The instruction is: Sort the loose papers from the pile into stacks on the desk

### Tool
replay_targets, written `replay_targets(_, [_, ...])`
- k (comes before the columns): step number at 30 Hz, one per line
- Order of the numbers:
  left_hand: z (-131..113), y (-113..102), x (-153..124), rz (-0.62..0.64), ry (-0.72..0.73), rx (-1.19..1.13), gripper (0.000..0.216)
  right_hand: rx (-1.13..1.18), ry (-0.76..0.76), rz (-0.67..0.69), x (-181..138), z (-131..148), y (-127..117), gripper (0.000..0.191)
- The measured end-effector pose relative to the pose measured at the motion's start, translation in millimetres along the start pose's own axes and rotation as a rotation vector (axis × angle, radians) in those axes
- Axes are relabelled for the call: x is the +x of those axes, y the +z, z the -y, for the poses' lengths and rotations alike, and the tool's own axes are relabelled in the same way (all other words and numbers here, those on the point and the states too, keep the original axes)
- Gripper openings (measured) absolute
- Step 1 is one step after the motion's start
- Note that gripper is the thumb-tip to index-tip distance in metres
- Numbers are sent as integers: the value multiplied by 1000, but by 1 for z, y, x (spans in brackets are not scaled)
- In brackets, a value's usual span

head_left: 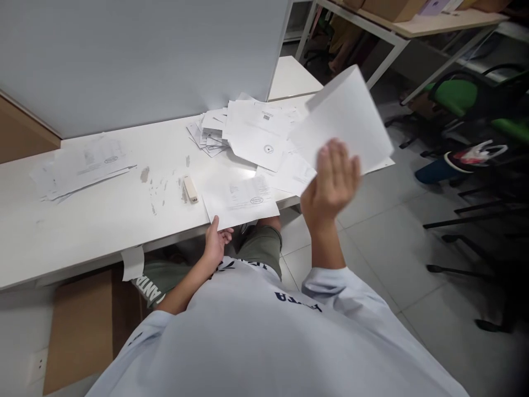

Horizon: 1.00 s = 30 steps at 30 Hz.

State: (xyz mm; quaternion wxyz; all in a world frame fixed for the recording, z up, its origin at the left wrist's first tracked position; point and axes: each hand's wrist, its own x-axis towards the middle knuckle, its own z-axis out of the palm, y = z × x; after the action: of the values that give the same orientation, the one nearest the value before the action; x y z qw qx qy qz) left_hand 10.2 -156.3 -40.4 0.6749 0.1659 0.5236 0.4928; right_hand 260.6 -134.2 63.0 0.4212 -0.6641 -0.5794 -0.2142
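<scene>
My left hand (217, 242) is closed on the near edge of a printed sheet (243, 201) with an oval stamp, thumb on top, at the front edge of the white table (111, 220). Raised at the right, my right hand (333, 173) grips a blank-looking sheet of paper (347, 116); its back faces me and the fingers are slightly blurred. Behind the stamped sheet lies a loose pile of papers (256, 132), one bearing a round seal. A small cream stapler (190, 189) rests left of the stamped sheet, touched by neither hand.
More printed sheets (88, 162) lie in a stack at the table's left. A grey partition (144, 60) stands along the back. Below the table is a cardboard box (78, 331). Office chairs (454, 96) and a blue bin (438, 170) stand on the tiled floor at right.
</scene>
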Motion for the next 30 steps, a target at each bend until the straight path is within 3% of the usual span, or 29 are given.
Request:
replay_targets(4, [4, -8, 6, -25, 70, 87, 39, -67, 26, 470, 6, -36, 73, 50])
replay_targets(8, [8, -21, 4, 18, 103, 101, 33, -116, 126, 731, 5, -58, 108, 50])
replay_targets(12, [11, -34, 0, 123, 100, 116, 22, 11, 71, 704, -6, -46, 107, 51])
replay_targets(14, [10, -35, 1, 111, 74, 96, 23, 73, 21, 649, -21, -32, 97, 51])
replay_targets(16, [7, -32, 4, 67, 28, 60, 28, 97, 62, 596, -44, -18, 82, 47])
replay_targets(19, [1, -28, 8, 76, -34, 42, 27, 150, 266, 554, -89, -3, 63, 42])
replay_targets(22, [-2, -35, 6, 244, -84, 77, 17, 362, 612, 561, -134, 2, 55, 46])
replay_targets(25, [-2, -57, 3, 400, -190, 141, 15, 638, 915, 566, -164, 0, 58, 55])
replay_targets(27, [-1, -72, 3, 416, -243, 183, 17, 790, 962, 605, -174, -1, 64, 56])
replay_targets(30, [0, -86, 4, 350, -256, 203, 16, 902, 912, 679, -178, 1, 76, 57])
